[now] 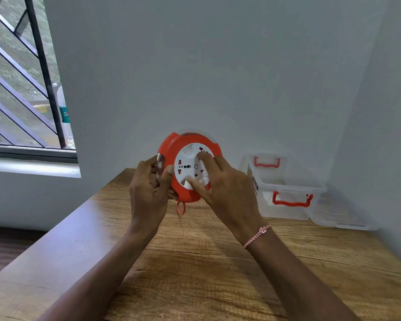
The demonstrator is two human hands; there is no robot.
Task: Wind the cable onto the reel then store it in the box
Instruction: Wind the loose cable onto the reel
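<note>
A round red cable reel point(171, 144) with a white socket face is held up above the wooden table point(206, 262). My left hand point(148, 191) grips its left edge, fingers curled round the rim. My right hand point(222, 184) lies on the white face, thumb and fingers pinching the white knobs there. A short red loop of cable point(181, 207) hangs below the reel. The clear plastic box point(285, 186) with red handles stands open at the back right of the table.
The box's clear lid point(338, 216) lies flat to the right of the box, by the wall. A window with dark bars point(26, 72) is at the left. The table's left edge runs diagonally from front left to the back wall.
</note>
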